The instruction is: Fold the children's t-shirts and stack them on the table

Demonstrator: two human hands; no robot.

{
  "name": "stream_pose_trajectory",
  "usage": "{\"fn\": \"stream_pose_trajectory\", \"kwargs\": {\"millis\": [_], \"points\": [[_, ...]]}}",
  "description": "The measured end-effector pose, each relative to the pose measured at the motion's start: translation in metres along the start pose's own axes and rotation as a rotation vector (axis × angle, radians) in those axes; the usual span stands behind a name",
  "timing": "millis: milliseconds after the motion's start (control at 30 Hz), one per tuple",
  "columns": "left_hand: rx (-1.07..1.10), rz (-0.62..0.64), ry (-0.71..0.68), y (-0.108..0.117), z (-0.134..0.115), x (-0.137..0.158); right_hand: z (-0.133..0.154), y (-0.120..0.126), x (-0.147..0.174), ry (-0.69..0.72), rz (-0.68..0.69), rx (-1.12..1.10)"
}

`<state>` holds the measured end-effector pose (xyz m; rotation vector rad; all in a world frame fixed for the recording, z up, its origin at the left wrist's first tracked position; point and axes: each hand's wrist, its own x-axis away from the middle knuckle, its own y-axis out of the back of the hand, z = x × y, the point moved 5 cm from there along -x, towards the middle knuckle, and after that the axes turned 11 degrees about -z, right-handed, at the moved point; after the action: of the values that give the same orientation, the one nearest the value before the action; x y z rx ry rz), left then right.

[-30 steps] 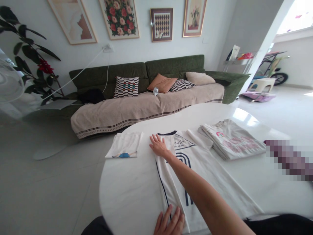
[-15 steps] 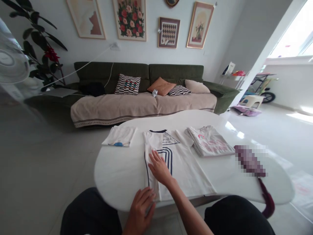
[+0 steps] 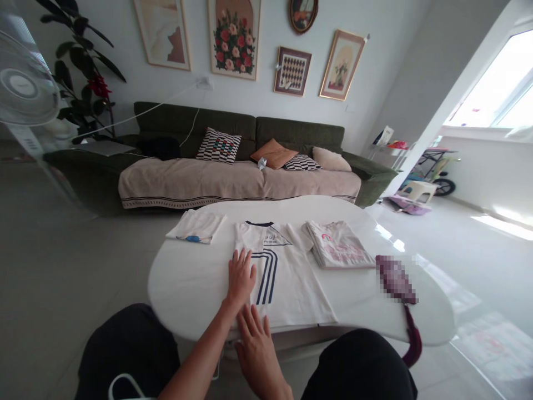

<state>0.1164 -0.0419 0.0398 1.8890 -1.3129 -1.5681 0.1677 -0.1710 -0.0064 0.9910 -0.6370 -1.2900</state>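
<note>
White T-shirt with navy collar and stripes (image 3: 291,280) is laid on the rounded white desk (image 3: 187,283), one side folded in. Its left edge is covered by left hand (image 3: 240,279), lower-left corner by right hand (image 3: 259,349); fingers on both slightly spread. Folded white pink-printed clothes (image 3: 341,247) are placed right of it.

Across the glossy white table (image 3: 183,294), a folded white garment (image 3: 200,224) sits far left; the navy-striped shirt (image 3: 293,289) lies mid-table, folded shirts (image 3: 343,247) just right, then something purple and blurred (image 3: 395,278) farther right.
</note>
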Motion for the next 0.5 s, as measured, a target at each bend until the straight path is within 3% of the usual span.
{"fn": "stream_pose_trajectory", "kwargs": {"millis": [133,233,300,433,500], "points": [[-0.097,0.097,-0.016,-0.042,0.009,-0.024,-0.001,0.007,0.008,0.011,0.025,-0.076],[-0.091,0.126,-0.067,-0.056,0.018,-0.023,-0.006,0.017,0.01,0.023,-0.018,-0.221],[-0.099,0.133,-0.091,-0.06,0.022,-0.02,-0.021,0.03,0.003,-0.003,-0.12,-0.36],[-0.118,0.13,-0.117,-0.064,0.024,-0.018,-0.091,0.074,-0.041,-0.249,-0.389,-0.559],[-0.125,0.129,-0.112,-0.065,0.024,-0.018,-0.139,0.101,-0.068,-0.453,-0.513,-0.462]]}}
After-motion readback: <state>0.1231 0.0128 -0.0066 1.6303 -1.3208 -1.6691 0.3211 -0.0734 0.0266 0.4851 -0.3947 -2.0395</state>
